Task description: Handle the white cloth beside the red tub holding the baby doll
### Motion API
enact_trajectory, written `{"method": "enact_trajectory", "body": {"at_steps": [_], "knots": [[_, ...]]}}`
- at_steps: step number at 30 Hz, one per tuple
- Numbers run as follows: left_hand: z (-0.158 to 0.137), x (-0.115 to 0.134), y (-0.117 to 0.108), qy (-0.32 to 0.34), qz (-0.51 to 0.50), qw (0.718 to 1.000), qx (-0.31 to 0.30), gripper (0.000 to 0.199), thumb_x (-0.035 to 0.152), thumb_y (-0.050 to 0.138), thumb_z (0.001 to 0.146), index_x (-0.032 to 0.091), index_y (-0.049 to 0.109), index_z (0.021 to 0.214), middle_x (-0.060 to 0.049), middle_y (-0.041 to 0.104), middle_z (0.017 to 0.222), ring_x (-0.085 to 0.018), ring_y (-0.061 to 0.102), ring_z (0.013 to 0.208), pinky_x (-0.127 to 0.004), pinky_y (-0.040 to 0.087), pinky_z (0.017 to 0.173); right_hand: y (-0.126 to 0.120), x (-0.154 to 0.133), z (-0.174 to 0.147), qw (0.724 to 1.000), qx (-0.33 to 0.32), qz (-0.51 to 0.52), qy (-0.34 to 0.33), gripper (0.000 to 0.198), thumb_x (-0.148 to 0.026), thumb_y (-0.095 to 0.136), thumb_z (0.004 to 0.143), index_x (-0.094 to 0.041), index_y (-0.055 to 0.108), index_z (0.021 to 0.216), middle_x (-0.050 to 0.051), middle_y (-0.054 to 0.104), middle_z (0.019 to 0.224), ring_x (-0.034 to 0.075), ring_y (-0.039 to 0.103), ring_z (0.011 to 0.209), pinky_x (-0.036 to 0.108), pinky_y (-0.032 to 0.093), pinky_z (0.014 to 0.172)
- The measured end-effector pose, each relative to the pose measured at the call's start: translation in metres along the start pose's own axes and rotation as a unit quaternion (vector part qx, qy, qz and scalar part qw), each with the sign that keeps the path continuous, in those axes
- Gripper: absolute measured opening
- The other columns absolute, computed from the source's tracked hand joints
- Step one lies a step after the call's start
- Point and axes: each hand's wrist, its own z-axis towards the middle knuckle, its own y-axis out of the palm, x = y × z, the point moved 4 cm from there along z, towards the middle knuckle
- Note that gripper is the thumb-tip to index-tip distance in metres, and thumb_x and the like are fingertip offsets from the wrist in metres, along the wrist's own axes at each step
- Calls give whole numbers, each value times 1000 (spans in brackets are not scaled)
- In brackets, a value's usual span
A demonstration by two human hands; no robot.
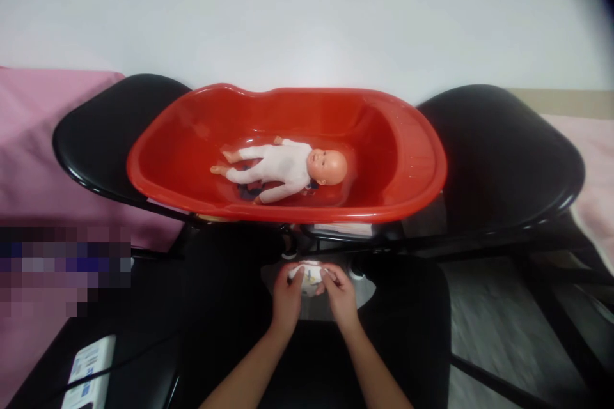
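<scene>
Before you, the doll [283,168] lies in the tub [412,160], which rests across two chairs [503,160]; your hands [314,297] meet nearer.

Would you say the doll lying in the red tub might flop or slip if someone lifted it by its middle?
The doll would probably sag: its limbs sprawl loosely. Its white suit should give grip, though the glossy red tub may be wet. The large head looks hard, so that end would likely tip down.

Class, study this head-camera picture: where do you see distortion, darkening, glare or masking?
Head view: the red tub and black chairs bow from wide-angle distortion; the top right corner is vignetted dark; a pixelated patch masks the lower left; soft glare on the tub floor; both hands look slightly soft.
</scene>
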Motion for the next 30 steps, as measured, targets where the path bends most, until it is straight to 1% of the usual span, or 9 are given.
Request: {"method": "enact_trajectory", "body": {"at_steps": [4, 7, 11, 14, 19, 21, 24, 25, 30], "knots": [[0, 6, -3, 34, 18, 999, 20, 27, 42, 62, 83, 17, 69, 89, -7, 68, 94, -24, 61, 92, -37, 46, 88, 1, 3, 0, 999, -6, -20, 25, 37, -53, 67, 80, -20, 66, 95, 0, 65, 63, 16, 59, 53, 27, 48, 53], [0, 7, -4, 43, 19, 999, 26, 25, 41, 61, 84, 18, 69, 89, -7, 68, 95, -24, 61, 93, -37, 46, 89, 1, 8, 0, 999, -9, -17, 43, 36, -52, 69, 78, -20, 63, 91, -1, 64, 65, 15, 59, 54, 26, 47, 54], [-1, 8, -3, 46, 24, 998, 18, 23, 40, 62, 84, 19, 70, 87, -6, 68, 91, -23, 62, 89, -36, 47, 87, 0, 12, 0, 999, -10, 2, 33, 32, -50, 65, 84, -20, 57, 89, -4, 60, 57, 14, 60, 55, 25, 47, 61], [-2, 10, -2, 58, 26, 998, 9, 22, 38, 60, 85, 19, 72, 87, -6, 68, 91, -23, 62, 89, -35, 47, 87, 0, 17, -2, 999, -19, -3, 44, 35, -54, 57, 89, -20, 53, 96, -4, 60, 53, 15, 58, 50, 25, 44, 57], [-3, 14, -3, 64, 50, 997, 6, 23, 36, 59, 86, 21, 75, 89, -6, 65, 92, -23, 62, 91, -35, 48, 86, -3, 15, -6, 994, -23, -99, 47, 36, -56, 48, 94, -21, 53, 100, -6, 56, 48, 15, 55, 45, 25, 43, 53], [-3, 15, -3, 58, 60, 996, 8, 22, 36, 60, 85, 21, 76, 88, -5, 64, 91, -22, 61, 90, -35, 47, 87, -5, 12, -6, 989, -9, -143, 32, 36, -56, 46, 94, -21, 54, 98, -4, 59, 56, 15, 55, 47, 25, 43, 52], [-4, 17, -3, 52, 64, 997, 6, 21, 36, 62, 84, 23, 78, 87, -4, 63, 89, -22, 60, 88, -35, 47, 88, -9, 5, -6, 981, 20, -193, -13, 35, -55, 46, 94, -21, 56, 95, 1, 65, 73, 15, 59, 57, 25, 45, 55], [-5, 18, -3, 53, 63, 997, 2, 21, 36, 62, 83, 23, 78, 87, -4, 63, 88, -21, 60, 86, -35, 47, 87, -9, 4, -6, 979, 25, -199, -23, 35, -54, 45, 95, -21, 57, 93, 2, 65, 73, 15, 60, 59, 25, 45, 56], [-7, 18, -1, 48, 51, 997, -12, 23, 38, 63, 83, 24, 80, 90, -3, 61, 84, -20, 60, 81, -32, 49, 80, -9, 5, -6, 983, 18, -183, 3, 34, -54, 43, 96, -22, 53, 90, -4, 54, 49, 16, 54, 44, 25, 41, 48]]}}
